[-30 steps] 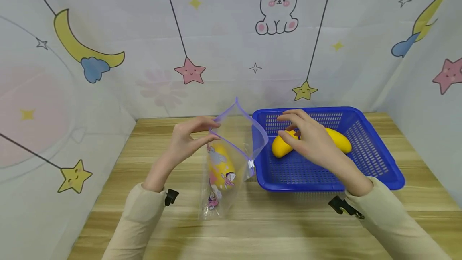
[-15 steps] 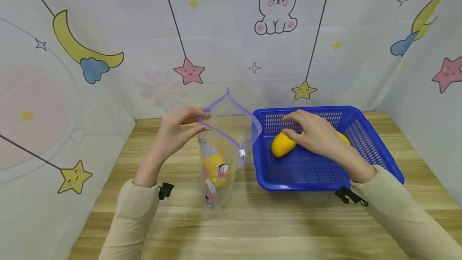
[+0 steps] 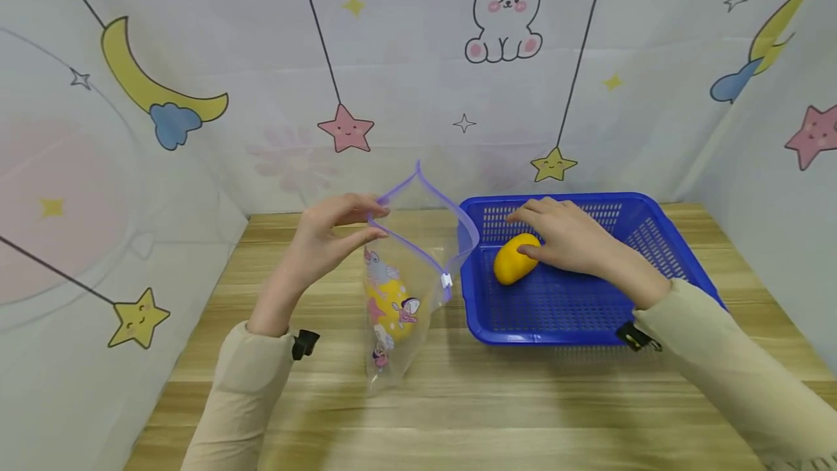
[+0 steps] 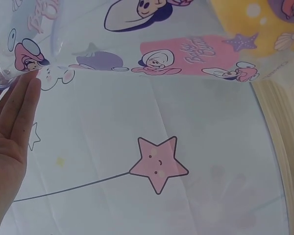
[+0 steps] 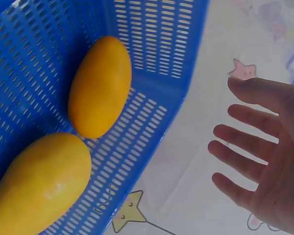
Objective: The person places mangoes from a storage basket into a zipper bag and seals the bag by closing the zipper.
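A clear zip bag with a purple rim and cartoon prints stands gaping, held near its left corner between the thumb and fingers of my left hand. Inside the bag lies one yellow mango. Over the blue basket, my right hand is spread beside a mango. The right wrist view shows two mangoes in the basket, an orange-yellow mango and a paler mango, with the right fingers apart from both. From the head view, the hand hides the second one.
The wooden table carries the basket on the right, close to the bag. Behind and at both sides hangs a white cloth printed with stars, moons and a rabbit.
The bag and left hand have moved up and slightly left, then a little back right. The right hand has shifted slightly right, and now covers the second mango in the head view.
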### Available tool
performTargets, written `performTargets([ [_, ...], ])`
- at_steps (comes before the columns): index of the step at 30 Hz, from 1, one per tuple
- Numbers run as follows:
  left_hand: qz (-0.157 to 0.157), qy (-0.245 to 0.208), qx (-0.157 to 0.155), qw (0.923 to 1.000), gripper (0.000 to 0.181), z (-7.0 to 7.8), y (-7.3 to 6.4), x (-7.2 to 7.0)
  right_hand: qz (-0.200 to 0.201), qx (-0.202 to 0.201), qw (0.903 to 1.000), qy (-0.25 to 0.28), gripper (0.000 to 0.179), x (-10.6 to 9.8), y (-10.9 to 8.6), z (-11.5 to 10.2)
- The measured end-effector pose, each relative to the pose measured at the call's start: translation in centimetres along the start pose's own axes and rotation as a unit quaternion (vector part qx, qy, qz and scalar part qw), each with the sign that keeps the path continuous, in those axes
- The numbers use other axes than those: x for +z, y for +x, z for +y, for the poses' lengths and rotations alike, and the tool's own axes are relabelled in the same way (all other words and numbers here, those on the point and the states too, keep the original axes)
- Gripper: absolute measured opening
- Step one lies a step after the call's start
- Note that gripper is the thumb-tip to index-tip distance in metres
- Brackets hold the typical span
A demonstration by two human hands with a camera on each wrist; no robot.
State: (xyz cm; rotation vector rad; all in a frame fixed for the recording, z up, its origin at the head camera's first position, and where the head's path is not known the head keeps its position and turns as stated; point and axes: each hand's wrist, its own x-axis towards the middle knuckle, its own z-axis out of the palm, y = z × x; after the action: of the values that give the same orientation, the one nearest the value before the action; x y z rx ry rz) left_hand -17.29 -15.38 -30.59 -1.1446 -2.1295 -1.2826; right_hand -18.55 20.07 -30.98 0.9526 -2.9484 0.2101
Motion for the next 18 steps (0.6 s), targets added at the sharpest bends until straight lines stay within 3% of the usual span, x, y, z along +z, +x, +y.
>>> performTargets([
  [9, -0.004, 0.004, -0.023, 0.9997, 0.039, 0.1, -0.2, 0.5, -0.028, -0.037, 0.9985, -0.030, 0.051, 1.3, 0.9, 0.9],
  [18, -0.002, 0.012, -0.025, 0.9996, 0.038, -0.1, -0.5, 0.7, -0.048, -0.077, 0.9941, -0.060, 0.057, 2.6, 1.8, 1.4],
])
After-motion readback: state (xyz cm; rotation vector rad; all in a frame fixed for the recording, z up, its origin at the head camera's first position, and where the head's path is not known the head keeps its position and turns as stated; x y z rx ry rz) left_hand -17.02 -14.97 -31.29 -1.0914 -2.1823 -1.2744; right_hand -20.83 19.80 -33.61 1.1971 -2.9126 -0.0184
